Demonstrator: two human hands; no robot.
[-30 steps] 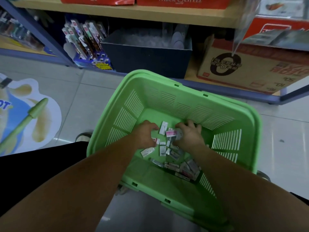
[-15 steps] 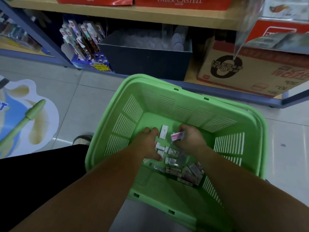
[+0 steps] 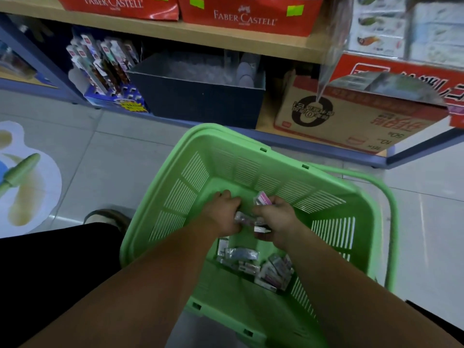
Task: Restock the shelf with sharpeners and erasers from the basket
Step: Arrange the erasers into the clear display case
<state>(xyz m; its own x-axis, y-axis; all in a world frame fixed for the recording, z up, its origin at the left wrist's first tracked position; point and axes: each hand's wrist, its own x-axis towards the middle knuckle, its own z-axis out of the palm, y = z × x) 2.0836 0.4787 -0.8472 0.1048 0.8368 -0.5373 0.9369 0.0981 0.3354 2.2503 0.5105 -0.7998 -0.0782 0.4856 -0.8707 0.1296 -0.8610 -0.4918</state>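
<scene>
Both hands had closed in on each other since half a second back. The lone white packet from the basket floor between them was gone, scooped up.

- My left hand (image 3: 221, 214) was curled round a bunch of packets (image 3: 242, 217) at its inner edge.
- My right hand (image 3: 277, 219) pinched a pink-labelled packet (image 3: 261, 198) at the fingertips, with a white packet (image 3: 262, 229) tucked under the palm.
- Too blurred to tell sharpener from eraser.
- Both hands sat mid-floor in the green basket (image 3: 175, 197).
- Loose packets (image 3: 273, 271) lay on my side of the hands, heaped in the near right corner. Their long axes were mixed, and they were nearer my right hand.
- The shelf (image 3: 200, 38) stood ahead of and above the basket's far rim.

My guess: hands were full enough, so the lift would go forward and up.
</scene>
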